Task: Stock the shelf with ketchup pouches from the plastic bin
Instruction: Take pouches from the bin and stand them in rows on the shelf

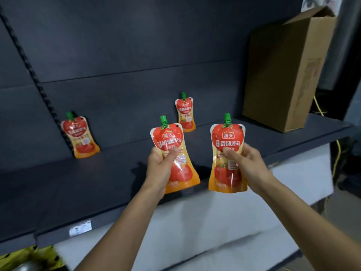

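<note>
My left hand (pixel 159 169) grips a red and orange ketchup pouch (pixel 172 139) with a green cap, held upright over the dark shelf (pixel 78 182). My right hand (pixel 248 165) holds a second pouch (pixel 226 173) upright near the shelf's front edge. Two more pouches stand against the back panel: one at the left (pixel 80 135), one further back in the middle (pixel 185 112). The plastic bin is not in view.
A tall open cardboard box (pixel 283 71) stands on the shelf's right end. A slotted upright (pixel 29 63) runs down the back panel at left. A white surface (pixel 214 222) lies under the shelf. Yellow cable (pixel 337 159) hangs at right.
</note>
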The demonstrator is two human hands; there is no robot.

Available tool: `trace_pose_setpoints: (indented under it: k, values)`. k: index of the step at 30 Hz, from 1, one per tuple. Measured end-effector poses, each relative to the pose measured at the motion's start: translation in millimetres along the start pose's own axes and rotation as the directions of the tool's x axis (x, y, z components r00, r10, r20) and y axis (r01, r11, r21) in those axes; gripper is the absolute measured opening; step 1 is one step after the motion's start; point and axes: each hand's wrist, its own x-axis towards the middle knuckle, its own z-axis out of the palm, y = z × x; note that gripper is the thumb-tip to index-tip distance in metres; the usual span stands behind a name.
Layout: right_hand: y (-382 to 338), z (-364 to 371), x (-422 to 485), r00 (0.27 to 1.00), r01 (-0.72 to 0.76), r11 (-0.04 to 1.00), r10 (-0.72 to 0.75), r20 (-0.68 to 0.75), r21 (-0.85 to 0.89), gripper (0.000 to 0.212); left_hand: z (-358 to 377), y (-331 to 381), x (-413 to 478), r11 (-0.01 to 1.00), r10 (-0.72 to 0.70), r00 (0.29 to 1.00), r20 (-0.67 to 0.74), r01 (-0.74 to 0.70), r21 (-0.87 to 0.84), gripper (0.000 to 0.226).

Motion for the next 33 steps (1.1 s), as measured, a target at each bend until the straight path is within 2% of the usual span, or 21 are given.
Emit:
trace_pose_setpoints:
  k: [5, 10, 16, 24, 27, 30, 33]
  values:
    - [-14.7, 50.0, 35.4, 0.992, 0.039, 0.999, -0.039, 0.119, 0.0, 0.025, -36.2, 15.5, 26.8, 0.996, 0.083, 0.987, -0.138, -0.086, -0.014, 0.028]
    - [-12.8, 106.0, 69.9, 0.981, 0.039, 0.999, -0.038, 0.189, -0.002, 0.022, -80.2, 15.4, 58.3, 0.997, 0.078, 0.968, -0.238, -0.075, 0.023, 0.024]
    - [3.1, 170.0, 120.7, 0.975, 0.02, 1.0, -0.024, 0.22, 0.021, 0.016, -134.1, 13.2, 124.2, 0.998, 0.053, 0.963, -0.265, -0.058, -0.008, 0.015]
    - [29.5, 249.6, 184.3, 0.964, -0.026, 0.999, 0.013, 0.266, 0.046, 0.022, -198.8, 14.7, 211.7, 0.999, 0.047, 0.975, -0.217, -0.044, 0.02, 0.03]
    - [32.6, 264.3, 196.4, 0.958, -0.017, 0.999, 0.008, 0.286, 0.029, 0.02, -212.0, 21.1, 227.9, 0.988, 0.119, 0.982, -0.148, -0.102, 0.117, 0.029]
    - [17.2, 261.9, 211.2, 0.938, 0.057, 0.995, -0.027, 0.345, -0.078, 0.018, -224.2, 43.7, 237.6, 0.937, 0.2, 0.979, -0.037, -0.18, 0.299, 0.022]
    - [-3.3, 253.8, 228.5, 0.905, 0.111, 0.971, -0.01, 0.425, -0.212, 0.015, -233.3, 71.3, 248.6, 0.763, 0.199, 0.973, 0.114, -0.227, 0.605, 0.019]
